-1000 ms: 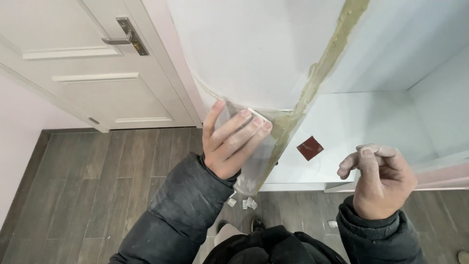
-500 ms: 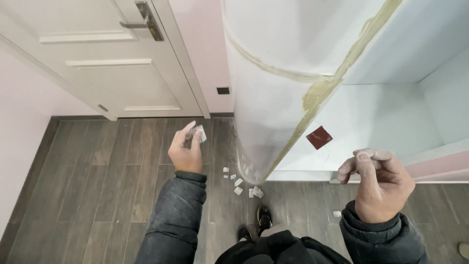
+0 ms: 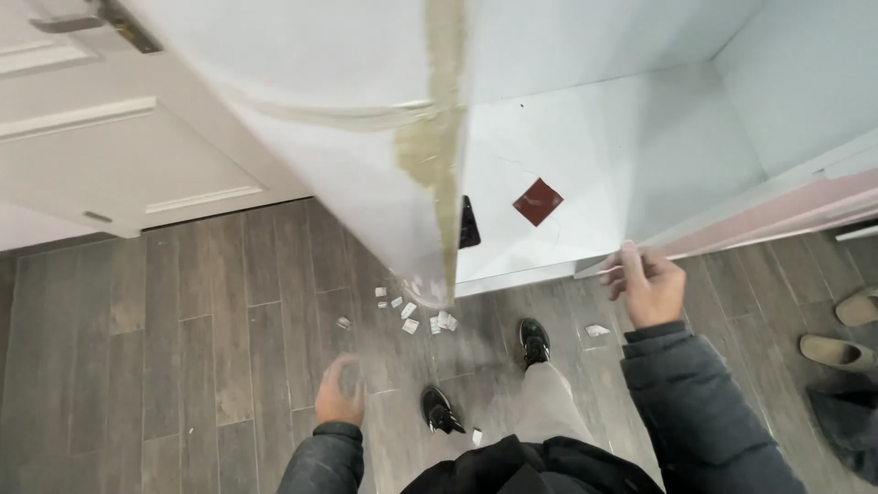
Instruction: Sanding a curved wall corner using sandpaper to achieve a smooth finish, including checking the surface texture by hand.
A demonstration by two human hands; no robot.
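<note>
My left hand (image 3: 340, 391) hangs low over the grey wood floor (image 3: 183, 366), blurred, with its fingers curled; whether it holds anything is unclear. My right hand (image 3: 645, 285) is raised by the pale pink sill edge (image 3: 777, 215), its fingers pinched on a thin pale object (image 3: 615, 269). Between my hands rises a white wall corner (image 3: 366, 183) with a yellowish-brown strip (image 3: 444, 137) running down its edge. Several white paper scraps (image 3: 412, 316) lie at the foot of the corner. My black shoes (image 3: 533, 338) stand just below them.
A white panelled door (image 3: 110, 155) with a metal handle (image 3: 110, 18) is at the upper left. A red-brown square (image 3: 538, 201) lies on the white surface inside the recess. Beige slippers (image 3: 837, 352) and a dark heap (image 3: 846, 412) sit at the right edge.
My left hand came off the wall corner with a white scrap and dropped low toward the floor. My right hand stayed raised. My view tilted further down.
</note>
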